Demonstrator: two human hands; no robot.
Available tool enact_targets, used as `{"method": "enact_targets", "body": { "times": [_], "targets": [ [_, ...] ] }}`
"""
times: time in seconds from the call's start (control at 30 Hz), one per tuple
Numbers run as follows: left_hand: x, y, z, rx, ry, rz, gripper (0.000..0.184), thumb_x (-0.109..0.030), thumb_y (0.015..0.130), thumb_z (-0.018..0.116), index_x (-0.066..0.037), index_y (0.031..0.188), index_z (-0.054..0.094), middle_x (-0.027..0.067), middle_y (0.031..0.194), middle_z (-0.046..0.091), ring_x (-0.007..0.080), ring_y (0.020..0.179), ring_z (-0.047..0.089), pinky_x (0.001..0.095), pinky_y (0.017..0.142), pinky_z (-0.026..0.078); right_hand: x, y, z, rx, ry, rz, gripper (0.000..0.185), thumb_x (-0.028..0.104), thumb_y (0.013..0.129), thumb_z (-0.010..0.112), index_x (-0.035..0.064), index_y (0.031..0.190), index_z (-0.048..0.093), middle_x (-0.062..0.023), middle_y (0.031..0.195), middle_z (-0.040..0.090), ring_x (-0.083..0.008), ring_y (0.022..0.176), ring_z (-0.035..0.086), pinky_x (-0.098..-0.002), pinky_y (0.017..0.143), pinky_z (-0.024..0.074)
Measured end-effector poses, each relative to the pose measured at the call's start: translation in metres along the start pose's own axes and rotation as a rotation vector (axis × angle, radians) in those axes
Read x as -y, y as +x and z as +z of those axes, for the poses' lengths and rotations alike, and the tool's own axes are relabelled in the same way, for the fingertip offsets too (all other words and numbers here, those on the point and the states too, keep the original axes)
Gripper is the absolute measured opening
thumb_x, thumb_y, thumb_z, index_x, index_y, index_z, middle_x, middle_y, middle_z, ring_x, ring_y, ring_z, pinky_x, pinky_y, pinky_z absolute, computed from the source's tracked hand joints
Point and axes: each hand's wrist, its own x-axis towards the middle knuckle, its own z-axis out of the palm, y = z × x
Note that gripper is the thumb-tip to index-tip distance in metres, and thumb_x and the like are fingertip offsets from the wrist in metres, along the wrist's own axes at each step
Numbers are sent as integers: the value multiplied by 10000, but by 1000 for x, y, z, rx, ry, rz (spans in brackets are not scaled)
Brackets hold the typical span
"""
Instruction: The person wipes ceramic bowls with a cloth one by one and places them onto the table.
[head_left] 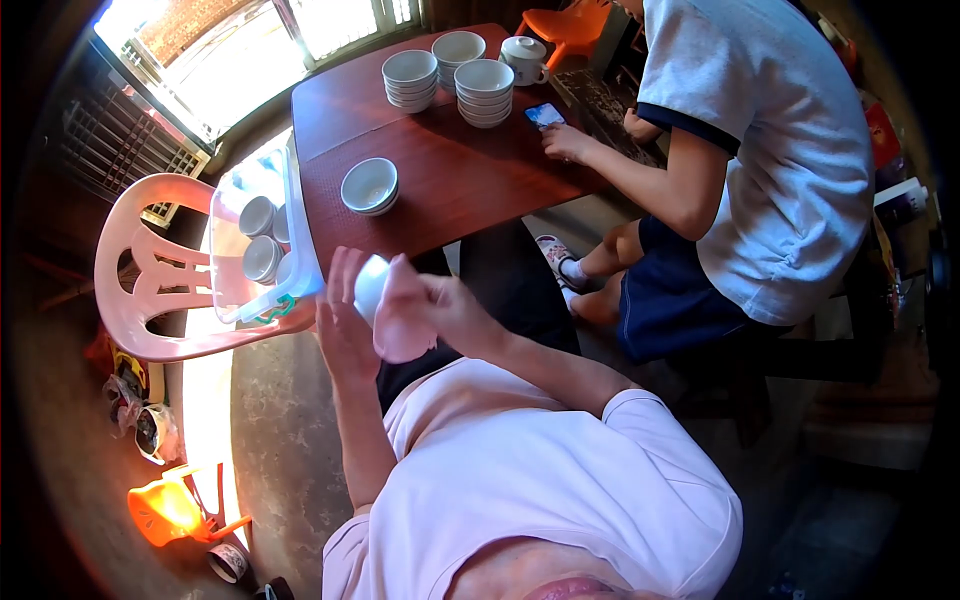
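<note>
Bowl (371, 285) and cloth (403, 325) are together between the two hands, over the lap and just beside the table's (450, 200) near left corner. The bowl is tipped on its side; its round form gives no clear long axis, and with its right part behind the cloth I cannot tell which way the mouth faces. The cloth's long axis runs roughly up and down the view, its lower edge hanging toward the wearer's body.

On the bowl's left is the left hand (345, 315), palm turned in, fingers extended upward and slightly apart along it; whether they grip it or only steady it, I cannot tell. On the right, the right hand (455, 312) pinches the cloth against the bowl with curled fingers.

The left forearm rises nearly straight up the view. The right elbow is out to the side, its forearm slanting inward and away from the body to the cloth.

Farther off on the table, well apart from the hands, are a short stack (369, 187) and three taller stacks (485, 93). Left of the table, a bin (306, 240) on a chair (125, 255) holds more bowls.
</note>
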Motion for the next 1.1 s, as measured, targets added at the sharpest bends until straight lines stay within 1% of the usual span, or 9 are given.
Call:
{"method": "enact_targets", "body": {
  "times": [0.07,0.13,0.23,0.33,0.4,0.6,0.73,0.93,1.1],
  "targets": [
    [-15,-1,-12,122,-307,-464,637,-523,921,447,3,1279,469,176,1225,563,295,1094,558,419,979,428,2,-3,6,114,-615,-603,326,119,816,668,2,1109,589,-171,900,661,-296,813,667,-361,729,530],
    [-8,-3,-12,-100,-230,-404,528,-491,927,473,-21,1142,582,152,1044,650,243,985,613,380,877,493,4,-3,15,125,-858,-882,303,79,831,670,41,1124,603,-131,900,650,-302,855,640,-316,830,496],
    [5,-7,-7,-183,-101,-328,481,-439,905,514,-38,1166,565,122,1054,628,208,958,610,334,840,498,-10,-15,25,49,-747,-627,303,79,830,671,28,1121,602,-130,907,649,-260,871,652,-333,838,499],
    [14,-7,10,-4,347,23,491,-370,836,586,-41,1196,524,96,1129,559,185,1038,547,311,880,471,10,-14,22,-88,192,138,268,209,902,617,3,1072,592,-85,967,653,-156,829,651,-266,749,522],
    [26,-10,8,-29,457,119,489,-376,840,578,-51,1201,521,93,1135,560,201,1042,548,315,899,469,11,0,11,-89,650,221,273,264,934,574,6,1023,578,-47,905,637,-93,817,631,-242,722,529],
    [-2,-13,17,-28,-61,-215,540,-420,914,437,11,1236,485,183,1149,583,290,1075,579,426,892,517,-15,-26,20,237,-892,-703,374,72,800,684,-30,1134,550,-167,1012,636,-268,892,656,-329,804,528],
    [3,-7,-17,-77,-155,-443,542,-416,909,458,15,1235,497,181,1098,608,282,1031,601,399,863,522,-19,-16,15,211,-958,-911,425,21,758,692,-40,1147,533,-205,1069,619,-319,945,641,-403,907,494],
    [8,-6,0,-7,251,-156,435,-225,787,671,-21,1157,570,83,1028,610,143,910,594,269,773,504,-10,-18,22,-22,106,111,292,215,875,662,22,1082,593,-75,941,644,-114,817,622,-291,701,533],
    [6,-4,12,57,357,-4,680,-221,732,744,-76,1330,455,100,1309,494,211,1119,530,332,948,448,-5,-5,6,10,220,72,279,216,888,652,28,1085,593,-36,924,637,-94,826,611,-251,695,523]
  ]
}}
